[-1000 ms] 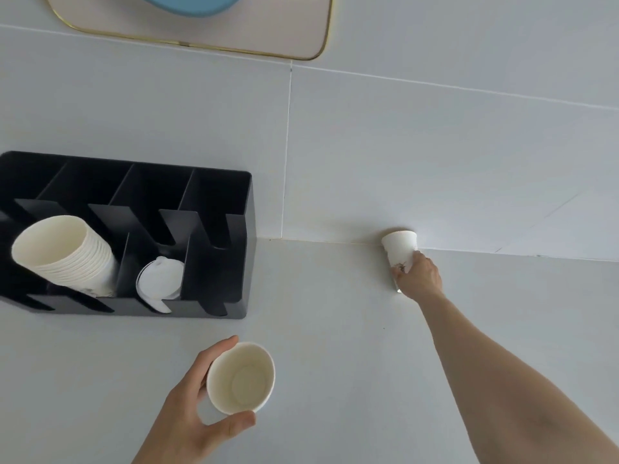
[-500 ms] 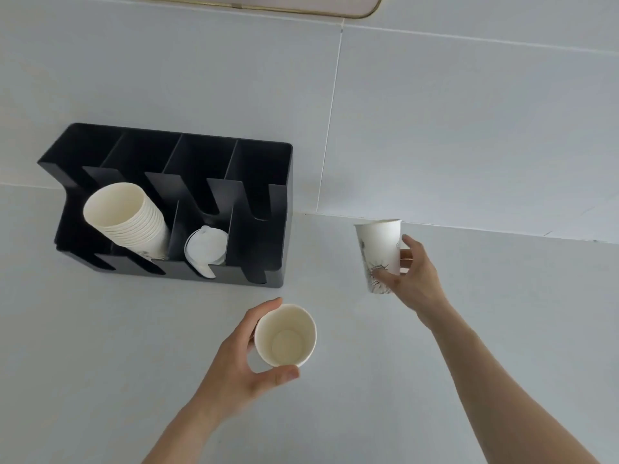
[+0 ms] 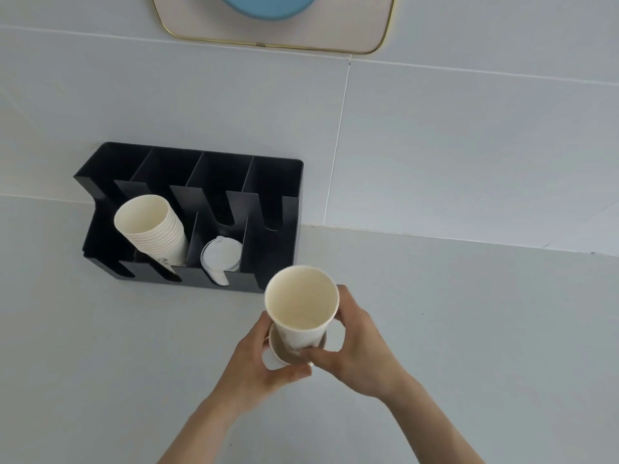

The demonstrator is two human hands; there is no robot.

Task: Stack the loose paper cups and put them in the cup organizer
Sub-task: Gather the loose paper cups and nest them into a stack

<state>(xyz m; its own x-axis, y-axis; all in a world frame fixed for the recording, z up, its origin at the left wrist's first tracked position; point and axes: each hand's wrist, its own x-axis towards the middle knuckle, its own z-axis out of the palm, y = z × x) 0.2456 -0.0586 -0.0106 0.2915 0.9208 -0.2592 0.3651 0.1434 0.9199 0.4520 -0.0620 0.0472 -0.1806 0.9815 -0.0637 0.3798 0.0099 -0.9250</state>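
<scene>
My right hand (image 3: 360, 349) grips a white paper cup (image 3: 301, 303) by its lower wall, its open mouth facing me. That cup's base sits partly inside a second paper cup (image 3: 278, 353), which my left hand (image 3: 258, 366) holds from below and from the left. Both hands are over the white counter, just in front of the right end of the black cup organizer (image 3: 294, 182). A stack of several nested paper cups (image 3: 150, 229) leans in the organizer's second slot from the left. White lids (image 3: 219, 257) sit in the slot to its right.
The organizer stands against the white tiled wall (image 3: 469, 145). A gold-rimmed mirror (image 3: 368, 28) hangs above it. The white counter (image 3: 502, 329) stretches to the right and in front of the hands.
My right hand carried its cup from the wall to the left and set its base into the cup in my left hand. The two hands now meet in front of the organizer.
</scene>
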